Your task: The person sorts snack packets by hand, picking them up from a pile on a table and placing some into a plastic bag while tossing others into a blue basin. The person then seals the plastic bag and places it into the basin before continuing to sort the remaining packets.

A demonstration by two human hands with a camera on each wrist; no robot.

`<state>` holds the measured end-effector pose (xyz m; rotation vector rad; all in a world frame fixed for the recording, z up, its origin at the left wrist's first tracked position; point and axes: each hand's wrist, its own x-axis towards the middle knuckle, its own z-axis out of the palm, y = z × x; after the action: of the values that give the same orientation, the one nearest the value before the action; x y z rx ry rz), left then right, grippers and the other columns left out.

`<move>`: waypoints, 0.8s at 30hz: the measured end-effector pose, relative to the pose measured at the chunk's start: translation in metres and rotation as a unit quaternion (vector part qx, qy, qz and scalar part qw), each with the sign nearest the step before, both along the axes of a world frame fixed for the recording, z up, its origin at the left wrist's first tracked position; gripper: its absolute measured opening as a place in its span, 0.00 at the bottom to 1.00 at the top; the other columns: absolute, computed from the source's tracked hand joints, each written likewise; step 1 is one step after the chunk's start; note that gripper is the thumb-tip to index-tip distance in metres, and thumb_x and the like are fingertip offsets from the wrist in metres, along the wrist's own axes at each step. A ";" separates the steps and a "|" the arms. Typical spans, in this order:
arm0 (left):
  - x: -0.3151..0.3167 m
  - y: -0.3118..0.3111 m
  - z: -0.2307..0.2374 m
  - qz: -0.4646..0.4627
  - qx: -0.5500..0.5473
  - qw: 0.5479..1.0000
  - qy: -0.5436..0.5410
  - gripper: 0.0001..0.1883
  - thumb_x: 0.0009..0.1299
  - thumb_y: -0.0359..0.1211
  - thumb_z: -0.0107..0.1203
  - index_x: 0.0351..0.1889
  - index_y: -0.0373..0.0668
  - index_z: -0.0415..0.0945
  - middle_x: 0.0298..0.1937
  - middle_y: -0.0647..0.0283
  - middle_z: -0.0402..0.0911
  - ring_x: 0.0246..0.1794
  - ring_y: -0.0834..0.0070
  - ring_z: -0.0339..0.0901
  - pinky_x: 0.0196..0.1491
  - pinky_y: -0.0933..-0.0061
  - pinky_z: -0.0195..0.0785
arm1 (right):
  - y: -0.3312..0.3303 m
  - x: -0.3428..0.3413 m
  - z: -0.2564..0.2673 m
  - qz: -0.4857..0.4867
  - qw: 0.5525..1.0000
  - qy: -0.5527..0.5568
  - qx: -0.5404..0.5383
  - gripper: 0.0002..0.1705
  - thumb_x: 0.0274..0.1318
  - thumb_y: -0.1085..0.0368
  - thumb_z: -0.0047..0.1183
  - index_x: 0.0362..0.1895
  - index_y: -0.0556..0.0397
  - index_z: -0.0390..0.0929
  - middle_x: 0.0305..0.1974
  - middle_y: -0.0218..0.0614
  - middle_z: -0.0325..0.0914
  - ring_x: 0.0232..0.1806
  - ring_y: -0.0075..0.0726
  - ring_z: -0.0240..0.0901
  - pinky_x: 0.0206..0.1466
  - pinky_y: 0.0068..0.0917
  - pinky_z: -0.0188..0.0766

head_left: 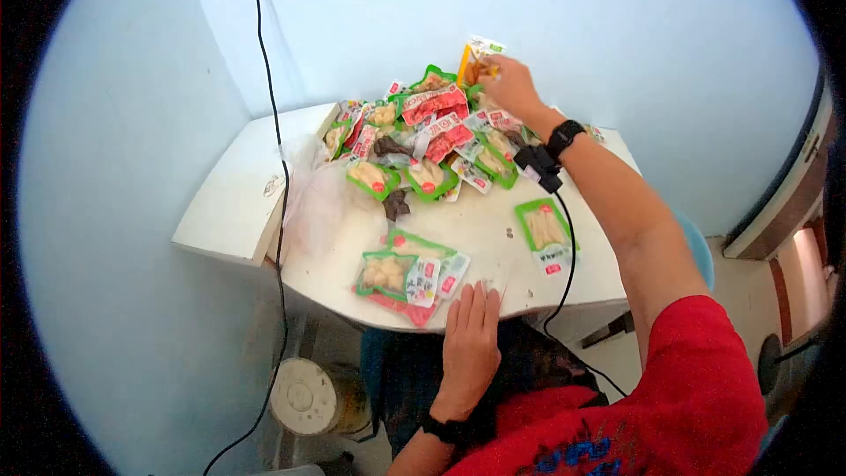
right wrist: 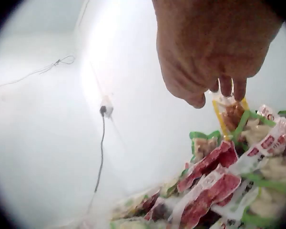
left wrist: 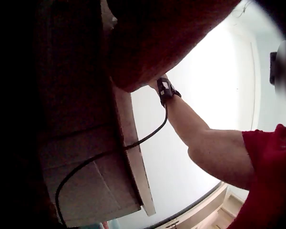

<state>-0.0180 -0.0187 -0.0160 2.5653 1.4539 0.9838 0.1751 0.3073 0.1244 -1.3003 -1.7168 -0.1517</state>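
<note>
At the far side of the table my right hand (head_left: pixel 509 88) pinches a yellow-edged snack packet (head_left: pixel 469 69) with brown contents, upright at the top of the heap. In the right wrist view the fingertips (right wrist: pixel 239 90) overlap the upper part of that packet. Below it spreads a heap of vacuum-packed snack packets (head_left: pixel 432 106), green-edged, red and white. My left hand (head_left: pixel 471 344) rests at the table's front edge with its fingers straight, nearest to a small stack of packets. A green-edged packet (head_left: pixel 385 273) lies uppermost on that stack, over a red one.
A single green-edged packet (head_left: pixel 544 227) lies at the right of the white table (head_left: pixel 493 256). A clear plastic bag (head_left: pixel 315 198) sits at the left. A black cable (head_left: pixel 280 176) hangs from the wall socket past the table; another cable (head_left: pixel 571 256) trails from the right wrist.
</note>
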 end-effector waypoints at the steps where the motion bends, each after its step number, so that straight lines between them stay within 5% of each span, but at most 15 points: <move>1: -0.001 0.001 0.001 -0.001 -0.003 1.000 0.011 0.29 0.56 0.20 0.49 0.60 0.34 0.68 0.64 0.45 0.68 0.67 0.51 0.64 0.67 0.53 0.55 | 0.015 0.009 0.005 -0.031 0.999 -0.002 0.029 0.23 0.49 0.62 0.58 0.51 0.57 0.77 0.48 0.49 0.77 0.52 0.53 0.74 0.55 0.43 0.70; 4: -0.003 0.004 -0.001 -0.007 -0.013 1.000 0.027 0.27 0.59 0.22 0.48 0.61 0.33 0.67 0.65 0.46 0.67 0.67 0.54 0.64 0.68 0.56 0.54 | 0.056 0.032 0.011 -0.065 0.994 -0.065 0.056 0.26 0.49 0.61 0.59 0.53 0.58 0.75 0.52 0.49 0.75 0.54 0.56 0.71 0.55 0.46 0.70; 13: -0.001 0.004 -0.004 0.008 -0.022 1.000 -0.003 0.29 0.56 0.22 0.49 0.60 0.38 0.70 0.63 0.50 0.71 0.66 0.54 0.66 0.67 0.52 0.57 | 0.074 0.026 0.031 -0.151 0.962 -0.206 -0.100 0.25 0.49 0.54 0.60 0.46 0.58 0.74 0.48 0.52 0.73 0.52 0.57 0.70 0.50 0.51 0.72; 19: -0.002 0.002 0.001 0.007 -0.022 1.000 0.018 0.27 0.58 0.22 0.49 0.60 0.36 0.69 0.64 0.49 0.70 0.67 0.55 0.65 0.67 0.55 0.56 | 0.076 0.027 0.025 -0.179 0.977 -0.112 -0.036 0.31 0.41 0.53 0.65 0.49 0.55 0.74 0.50 0.52 0.73 0.54 0.54 0.69 0.54 0.44 0.71; 24: 0.000 0.003 0.001 0.012 -0.018 1.000 0.016 0.26 0.60 0.22 0.49 0.60 0.36 0.68 0.64 0.48 0.70 0.67 0.55 0.65 0.67 0.56 0.56 | 0.095 0.025 0.020 -0.112 0.987 0.041 -0.105 0.29 0.39 0.56 0.65 0.45 0.62 0.73 0.49 0.56 0.71 0.51 0.61 0.71 0.52 0.45 0.73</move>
<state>-0.0184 -0.0160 -0.0152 2.5550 1.5003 0.9150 0.2006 0.4024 0.1445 -1.6323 -1.5458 -0.0479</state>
